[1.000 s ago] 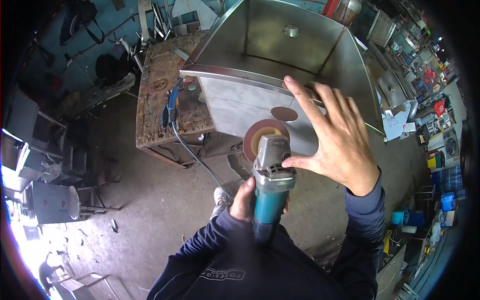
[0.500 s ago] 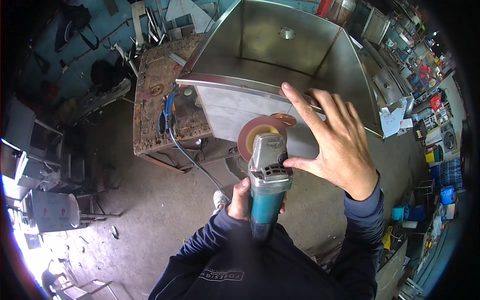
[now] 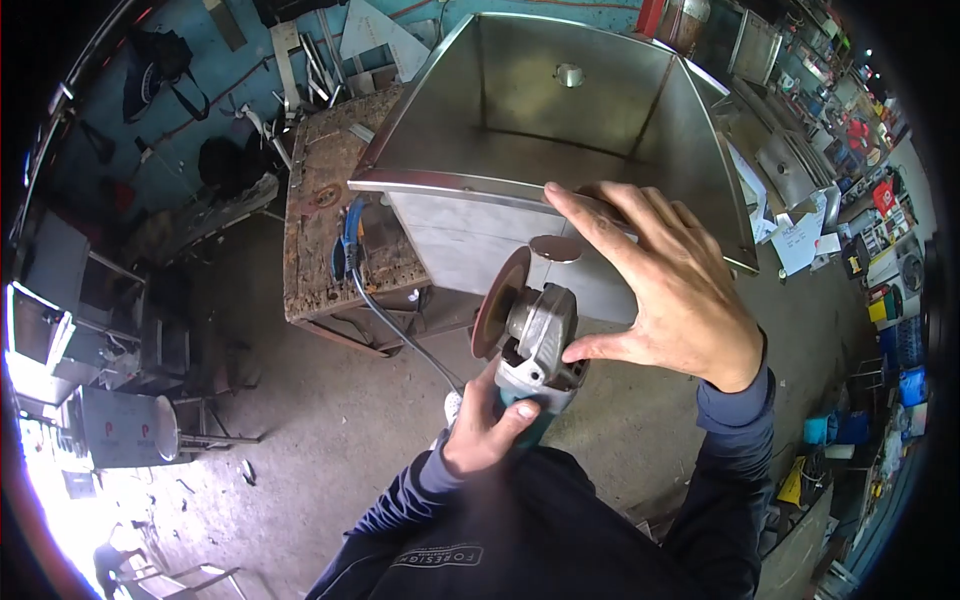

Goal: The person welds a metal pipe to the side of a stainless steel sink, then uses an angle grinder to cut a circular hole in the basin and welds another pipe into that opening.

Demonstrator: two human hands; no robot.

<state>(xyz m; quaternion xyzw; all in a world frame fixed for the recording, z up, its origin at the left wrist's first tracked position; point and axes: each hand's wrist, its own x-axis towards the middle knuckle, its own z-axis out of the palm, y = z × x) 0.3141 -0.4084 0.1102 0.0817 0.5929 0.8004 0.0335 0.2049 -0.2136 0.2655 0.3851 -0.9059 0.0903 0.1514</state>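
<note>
My left hand [image 3: 484, 428] is wrapped round the body of an angle grinder [image 3: 548, 332], thumb lying across it. The grinder's reddish-brown disc [image 3: 497, 308] is turned nearly edge-on, just left of and below a round hole [image 3: 555, 249] in the pale side panel [image 3: 460, 240] of a stainless steel box [image 3: 570, 115]. My right hand [image 3: 680, 290] is spread, with its fingers over the box's near rim [image 3: 450, 184]. Its thumb tip reaches to the grinder head. The inside of the box holds another round opening [image 3: 569, 75] in its far wall.
A worn wooden bench [image 3: 310, 265] stands under the box's left side. On it lies a blue-handled tool [image 3: 350, 235], and a grey cable [image 3: 400, 335] runs down toward me. Cluttered shelves [image 3: 880, 200] line the right; steel cabinets [image 3: 110, 425] stand at left.
The grinder has rolled, its disc going from facing me to nearly edge-on and away from the hole. Sparks at the hole are gone. My left thumb now lies across the body.
</note>
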